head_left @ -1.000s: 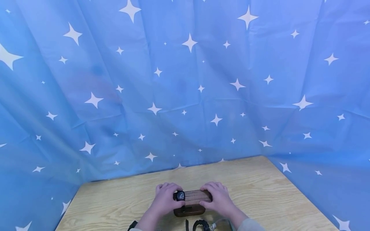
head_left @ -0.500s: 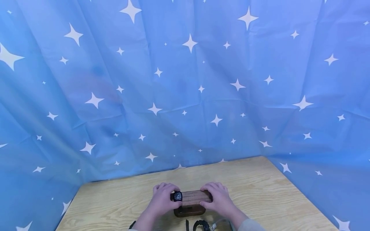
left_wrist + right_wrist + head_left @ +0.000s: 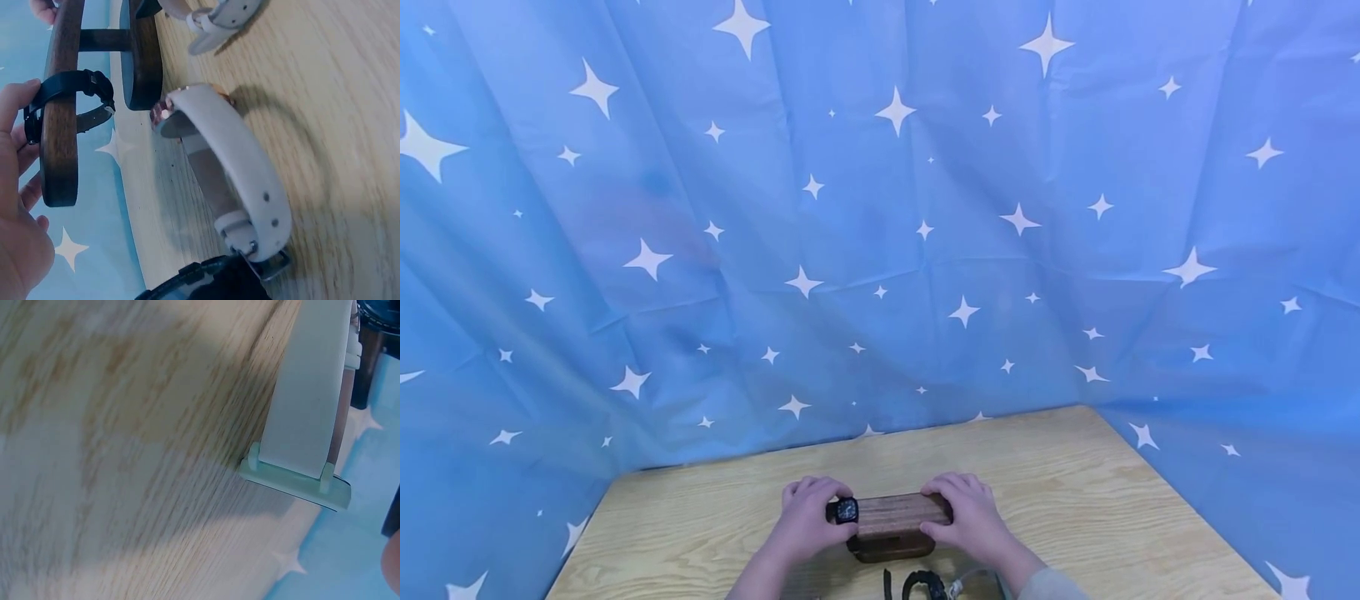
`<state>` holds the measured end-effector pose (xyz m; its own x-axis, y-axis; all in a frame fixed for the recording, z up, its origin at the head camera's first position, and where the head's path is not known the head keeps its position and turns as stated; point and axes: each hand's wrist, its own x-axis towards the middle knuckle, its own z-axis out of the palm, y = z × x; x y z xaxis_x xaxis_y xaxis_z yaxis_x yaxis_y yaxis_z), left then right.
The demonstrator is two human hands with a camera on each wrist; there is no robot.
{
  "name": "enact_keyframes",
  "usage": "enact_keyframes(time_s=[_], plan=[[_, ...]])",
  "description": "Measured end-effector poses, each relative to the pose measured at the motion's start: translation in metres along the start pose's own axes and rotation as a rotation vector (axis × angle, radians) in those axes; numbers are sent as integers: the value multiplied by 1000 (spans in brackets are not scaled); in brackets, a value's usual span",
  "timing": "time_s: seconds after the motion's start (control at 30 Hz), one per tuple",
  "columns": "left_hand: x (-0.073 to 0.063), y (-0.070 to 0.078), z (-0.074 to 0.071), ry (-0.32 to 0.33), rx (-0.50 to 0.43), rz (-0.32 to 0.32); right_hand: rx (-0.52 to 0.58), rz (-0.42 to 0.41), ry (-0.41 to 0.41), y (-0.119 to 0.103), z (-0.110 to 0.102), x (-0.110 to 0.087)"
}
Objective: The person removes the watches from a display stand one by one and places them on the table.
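A dark wooden watch stand (image 3: 891, 514) with a horizontal bar stands on the table. A black watch (image 3: 847, 510) with a square face is looped around the left part of the bar. My left hand (image 3: 805, 523) holds this watch between thumb and fingers; the left wrist view shows its closed strap (image 3: 65, 84) encircling the bar, whose rounded end (image 3: 59, 181) extends past it. At the other end, my right hand (image 3: 966, 512) grips the bar with the thumb on the near side and fingers over the far side.
Close to me lie a black-strapped watch (image 3: 922, 581) and a white-strapped watch (image 3: 234, 162). Another pale strap (image 3: 234, 15) is at the top of the left wrist view. A wide pale strap (image 3: 306, 394) with a mint-green end piece (image 3: 297, 481) fills part of the right wrist view.
My left hand has moved left, sliding the black watch along the bar toward its left end. My right hand has stayed on the bar's right end.
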<state>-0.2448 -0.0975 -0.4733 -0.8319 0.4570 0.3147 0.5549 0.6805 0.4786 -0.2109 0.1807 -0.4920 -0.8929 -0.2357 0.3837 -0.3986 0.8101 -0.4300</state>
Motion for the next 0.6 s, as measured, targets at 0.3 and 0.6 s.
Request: enact_keyframes(time_s=[0.3,0.6], plan=[[-5,-6,-2,11,-23,1,-11,-5,9,1,1,-1],[-10,-12,-5,22,-34,15,-5,-5,15,1,1,0]])
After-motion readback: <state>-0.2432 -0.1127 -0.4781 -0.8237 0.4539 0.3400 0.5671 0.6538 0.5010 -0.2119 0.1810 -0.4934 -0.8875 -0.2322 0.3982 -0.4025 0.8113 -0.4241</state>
